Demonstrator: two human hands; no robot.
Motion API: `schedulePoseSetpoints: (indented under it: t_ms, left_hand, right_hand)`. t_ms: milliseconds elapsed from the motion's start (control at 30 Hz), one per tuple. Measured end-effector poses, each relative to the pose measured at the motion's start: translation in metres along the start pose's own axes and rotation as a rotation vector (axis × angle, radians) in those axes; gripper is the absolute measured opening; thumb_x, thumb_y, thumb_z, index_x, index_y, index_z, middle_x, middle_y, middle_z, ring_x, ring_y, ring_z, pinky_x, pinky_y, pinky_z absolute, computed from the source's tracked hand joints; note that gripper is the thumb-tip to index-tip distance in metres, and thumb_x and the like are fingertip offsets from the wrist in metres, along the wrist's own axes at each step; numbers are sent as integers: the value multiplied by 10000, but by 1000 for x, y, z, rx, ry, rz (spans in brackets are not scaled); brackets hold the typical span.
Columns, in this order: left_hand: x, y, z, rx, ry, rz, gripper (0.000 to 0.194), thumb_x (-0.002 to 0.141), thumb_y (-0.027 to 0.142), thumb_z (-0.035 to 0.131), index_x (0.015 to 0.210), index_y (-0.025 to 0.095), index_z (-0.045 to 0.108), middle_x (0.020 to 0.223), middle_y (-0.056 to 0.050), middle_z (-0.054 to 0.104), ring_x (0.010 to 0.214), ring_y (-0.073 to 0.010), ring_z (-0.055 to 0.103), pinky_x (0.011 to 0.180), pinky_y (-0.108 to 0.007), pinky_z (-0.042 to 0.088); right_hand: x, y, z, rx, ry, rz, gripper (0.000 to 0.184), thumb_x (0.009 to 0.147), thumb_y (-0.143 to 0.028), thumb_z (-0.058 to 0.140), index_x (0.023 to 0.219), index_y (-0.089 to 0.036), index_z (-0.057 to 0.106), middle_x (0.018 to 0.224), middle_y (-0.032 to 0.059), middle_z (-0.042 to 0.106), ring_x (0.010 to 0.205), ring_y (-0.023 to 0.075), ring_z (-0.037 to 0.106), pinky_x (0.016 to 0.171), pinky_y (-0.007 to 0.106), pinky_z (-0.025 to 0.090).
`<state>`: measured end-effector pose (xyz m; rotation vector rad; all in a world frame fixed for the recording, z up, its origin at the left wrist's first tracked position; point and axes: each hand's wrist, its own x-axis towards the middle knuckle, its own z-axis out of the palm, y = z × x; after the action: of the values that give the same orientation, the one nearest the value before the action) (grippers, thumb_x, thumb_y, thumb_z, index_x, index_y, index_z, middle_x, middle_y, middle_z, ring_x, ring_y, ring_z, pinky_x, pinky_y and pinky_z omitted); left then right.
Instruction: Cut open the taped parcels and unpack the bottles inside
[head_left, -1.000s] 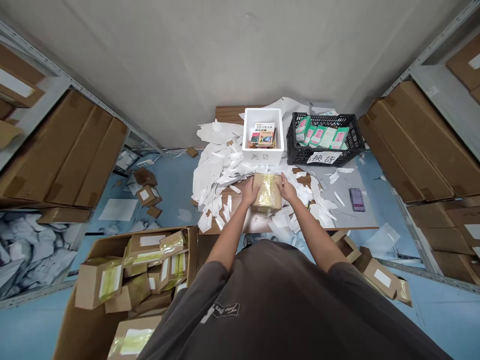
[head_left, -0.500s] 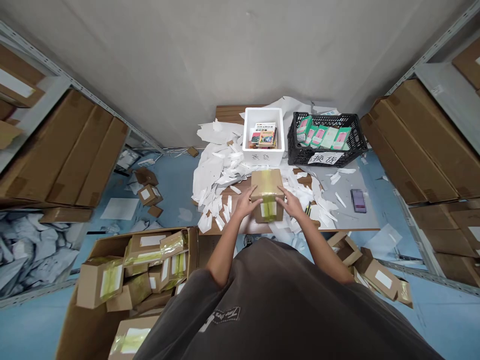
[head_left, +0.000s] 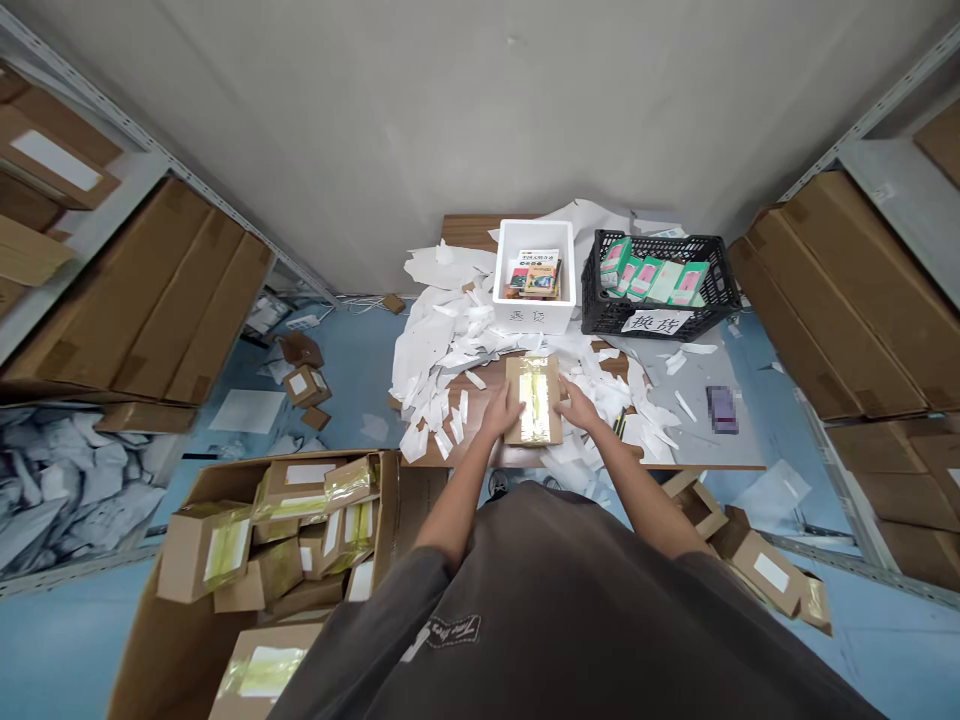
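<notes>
A small cardboard box [head_left: 513,378] is at the front middle of the wooden table, its face with a white label and yellow tape turned toward me. My left hand [head_left: 501,410] grips the box's left side, thumb on the front face. On the opposite side my right hand [head_left: 577,405] holds it at the right edge. Around the box lie torn white paper scraps [head_left: 427,340]. Just beyond it stands a white foam box [head_left: 532,318] with several books inside.
A black crate [head_left: 637,322] with green-and-pink packs stands at the back right. A phone-like object [head_left: 722,410] lies on the right. At lower left, a large open carton [head_left: 388,500] holds several taped boxes. Shelves with cartons [head_left: 165,290] flank both sides.
The box has tipped so its labelled, taped side now faces up toward me; before, its taped top showed with the label below. Both hands stay on its sides. The view has shifted slightly.
</notes>
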<state>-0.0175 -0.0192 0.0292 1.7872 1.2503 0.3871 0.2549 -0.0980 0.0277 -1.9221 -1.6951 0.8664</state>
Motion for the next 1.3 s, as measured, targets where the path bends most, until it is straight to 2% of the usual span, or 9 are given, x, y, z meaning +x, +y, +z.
schedulePoseSetpoints:
  t_ms: [133,233,400,533,700,867,1067,1167,1300]
  left_hand:
    - [-48,-28,13,20,-189,101,1217,711,495,964,1726,234,346,1826,-191,197,1683,-395,233,1331,-563,311]
    - [-60,-29,20,-12,-173,101,1051,794,445,905,1696,224,414,1791,-189,303,1672,-358,283,1322,-539,340]
    - [-42,0,-20,-91,-23,136,766,961,518,723,1650,273,496,1662,-124,544,1493,-326,558,1226,-515,476]
    - [-13,23,-53,-140,239,73,735,1016,613,635,1649,263,502,1438,-109,727,1216,-298,733,1091,-447,575]
    - [18,27,-48,-122,295,-147,759,1034,649,568,1631,184,507,1427,-172,731,1345,-372,677,1180,-521,485]
    - [-6,7,-56,-94,313,-96,844,1009,660,608,1690,202,414,1655,-193,534,1489,-381,551,1242,-545,431]
    - [-72,-25,-50,-114,-48,126,1147,813,595,877,1752,307,284,1787,-137,336,1626,-362,373,1270,-497,420]
    - [-76,-24,-45,-165,18,106,1003,894,557,805,1737,285,335,1734,-147,434,1550,-352,486,1220,-489,477]
    - [-47,-12,-59,-227,198,61,800,1014,560,651,1714,271,395,1606,-133,600,1368,-320,651,1139,-463,543]
  right_hand:
    - [-58,10,23,109,-220,0,1221,735,-374,909,1763,-267,258,1730,166,422,1574,376,446,1233,542,438]
    - [-73,-6,40,111,-192,51,1110,831,-349,835,1766,-249,247,1673,181,497,1518,369,519,1197,535,473]
    - [-40,-45,6,15,3,-5,675,1069,-499,560,1696,-290,422,1503,123,678,1342,355,664,1106,483,531]
    - [17,-71,-36,-94,121,52,768,1110,-651,410,1736,-215,323,1130,119,815,1068,364,758,971,446,552]
    - [65,-95,-25,-144,-24,164,804,1099,-697,405,1717,-184,372,1191,166,808,1096,359,748,983,421,540]
    - [38,-92,-9,-78,-43,116,784,1093,-590,454,1771,-251,255,1347,132,768,1156,351,741,1025,461,558]
    - [-34,-67,12,63,-183,-99,1137,823,-357,797,1786,-272,199,1697,114,502,1444,384,592,1108,481,555]
    - [-41,-70,19,54,-94,-23,1057,892,-379,753,1785,-314,191,1609,100,603,1364,387,658,1069,501,571]
    - [1,-88,5,37,103,18,849,1039,-549,597,1772,-300,250,1413,101,743,1224,353,729,1026,461,579]
